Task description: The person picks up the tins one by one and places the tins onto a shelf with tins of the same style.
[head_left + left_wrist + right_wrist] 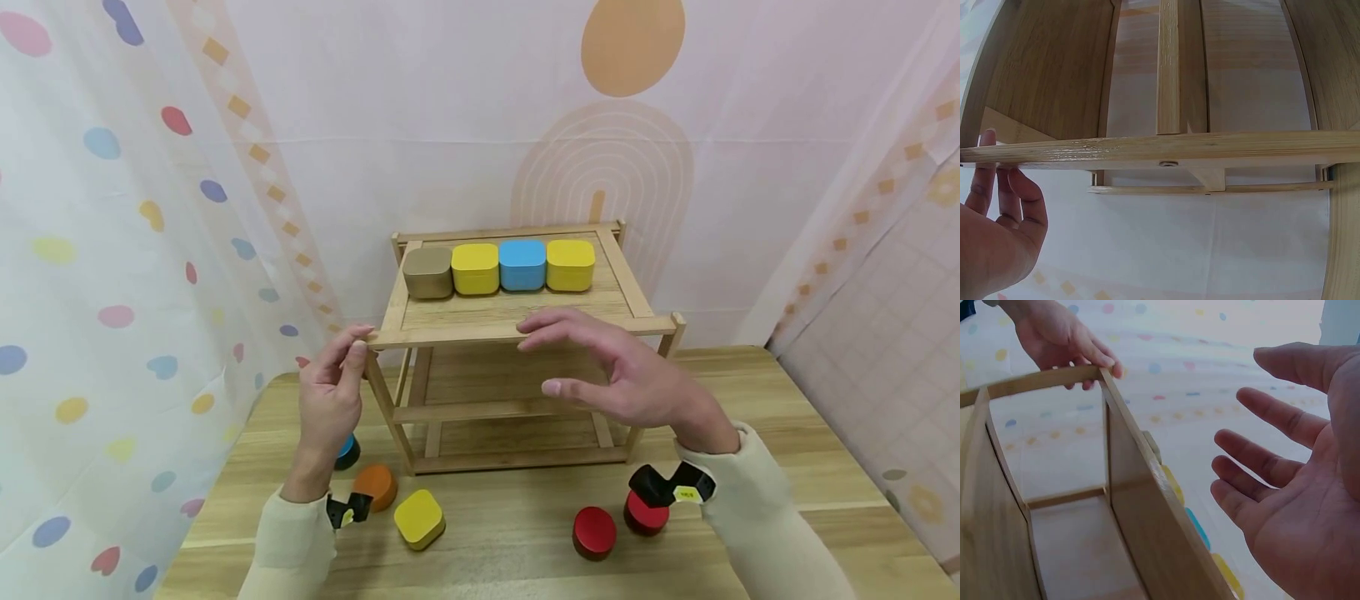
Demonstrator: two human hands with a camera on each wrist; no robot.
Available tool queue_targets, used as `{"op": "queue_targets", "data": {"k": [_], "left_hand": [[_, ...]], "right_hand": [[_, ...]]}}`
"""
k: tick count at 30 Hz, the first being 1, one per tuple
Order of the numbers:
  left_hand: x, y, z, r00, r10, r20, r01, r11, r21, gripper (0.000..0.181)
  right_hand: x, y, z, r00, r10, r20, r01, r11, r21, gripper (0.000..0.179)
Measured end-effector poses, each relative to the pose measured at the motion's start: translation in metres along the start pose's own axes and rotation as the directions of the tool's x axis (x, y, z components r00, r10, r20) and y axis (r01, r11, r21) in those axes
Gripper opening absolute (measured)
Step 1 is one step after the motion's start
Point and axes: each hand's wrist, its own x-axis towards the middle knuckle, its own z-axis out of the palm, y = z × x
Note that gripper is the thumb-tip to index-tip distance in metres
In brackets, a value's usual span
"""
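Seemingly, on the wood-grain worktop (506, 533), the step is steadying the open-framed light-wood rack (461, 315): left hand (332, 396) pinches its near left corner; right hand (622, 371) is empty, fingers apart. Next may call for right-side grip, keeping the brown, yellow and blue rounded-square boxes (519, 267) level.

In my head view, the left hand (330, 408) partly covers the blue-topped block (348, 455), the black wrist camera (662, 485) partly hides the right-hand red block (647, 517), its yellow label (687, 494) is too small for me to read, and both sleeves (772, 521) are cut off at the near edge.
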Motion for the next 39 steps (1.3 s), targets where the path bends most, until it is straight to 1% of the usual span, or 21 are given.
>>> {"op": "queue_targets", "data": {"k": [2,5,11,15,17,19,24,26,29,32,39], "left_hand": [[0.000,0.000,0.000,1.000,0.002,0.001,-0.002,1.000,-0.004,0.023],[0.001,0.000,0.000,1.000,0.003,-0.001,-0.003,1.000,0.013,0.023],[0.001,-0.001,0.001,1.000,0.007,0.000,-0.007,1.000,0.003,0.023],[0.001,-0.001,0.002,1.000,0.000,0.008,0.000,1.000,0.000,0.023],[0.001,-0.001,0.003,1.000,-0.003,0.010,0.003,1.000,0.005,0.023],[0.000,0.000,0.002,1.000,-0.001,0.011,0.001,1.000,0.004,0.023],[0.000,0.000,0.000,1.000,-0.003,0.005,0.003,0.999,0.039,0.023],[0.000,-0.001,0.000,1.000,-0.004,0.005,0.004,0.998,0.062,0.024],[0.000,-0.002,0.000,1.000,0.002,0.005,-0.003,0.998,0.058,0.023],[0.000,-0.002,0.000,1.000,0.008,0.003,-0.008,0.999,0.051,0.023],[0.000,-0.001,0.001,1.000,0.001,-0.002,-0.001,0.999,0.036,0.024]], "right_hand": [[-0.001,0.001,0.005,1.000,-0.003,0.010,0.003,1.000,0.009,0.041],[-0.002,0.003,0.012,1.000,0.017,0.022,-0.018,0.999,0.033,0.041],[-0.005,0.015,0.030,0.998,0.036,0.046,-0.040,0.996,0.075,0.038],[-0.007,0.024,0.042,0.995,0.074,0.066,-0.081,0.991,0.104,0.036],[-0.008,0.029,0.049,0.993,0.094,0.076,-0.104,0.985,0.134,0.035],[-0.010,0.035,0.057,0.992,0.098,0.082,-0.111,0.979,0.174,0.034],[-0.013,0.050,0.079,0.989,0.118,0.092,-0.139,0.956,0.260,0.033],[-0.015,0.056,0.088,0.985,0.138,0.099,-0.161,0.947,0.278,0.032],[-0.016,0.066,0.101,0.979,0.167,0.119,-0.195,0.935,0.297,0.030],[-0.016,0.075,0.114,0.974,0.183,0.135,-0.216,0.929,0.299,0.029],[-0.014,0.091,0.138,0.964,0.200,0.175,-0.253,0.893,0.373,0.029]]}}
